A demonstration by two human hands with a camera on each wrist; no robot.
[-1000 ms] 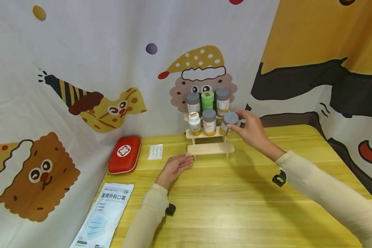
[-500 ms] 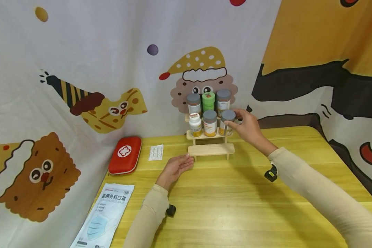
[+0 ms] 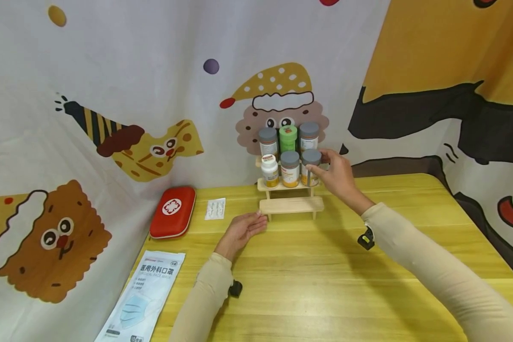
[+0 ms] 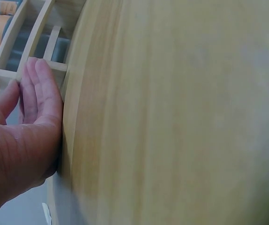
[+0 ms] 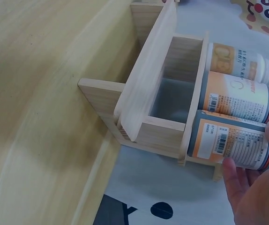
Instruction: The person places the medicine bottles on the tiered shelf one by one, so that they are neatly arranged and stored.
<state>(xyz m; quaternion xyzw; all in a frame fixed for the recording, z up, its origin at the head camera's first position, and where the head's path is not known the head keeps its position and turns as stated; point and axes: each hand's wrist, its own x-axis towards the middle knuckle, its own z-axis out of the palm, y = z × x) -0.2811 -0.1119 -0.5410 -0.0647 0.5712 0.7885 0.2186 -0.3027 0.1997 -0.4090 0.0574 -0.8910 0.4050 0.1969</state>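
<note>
A small three-tier wooden rack (image 3: 291, 205) stands against the back of the table. My right hand (image 3: 338, 176) holds a grey-lidded supplement bottle (image 3: 311, 167) between thumb and fingers. That bottle stands upright at the right end of the middle step, close beside another grey-lidded bottle (image 3: 289, 169); a white bottle (image 3: 270, 170) is at the left end. Behind, the top step bears a green-lidded bottle (image 3: 288, 138) between two grey-lidded ones. With fingers fairly straight, my left hand (image 3: 240, 231) touches the left end of the rack's bare lowest step; in the left wrist view its thumb (image 4: 9, 97) meets the wood.
Left of the rack lie a white paper slip with print (image 3: 215, 209) and a red zip case with a white emblem (image 3: 173, 212). A face mask packet (image 3: 143, 294) lies at the table's left edge. A patterned cloth (image 3: 154, 61) hangs behind the table (image 3: 308, 285).
My right hand has shifted the bottle slightly left, so it now stands closer to the middle bottle and in line with the row. My left hand has stayed at the rack's end.
</note>
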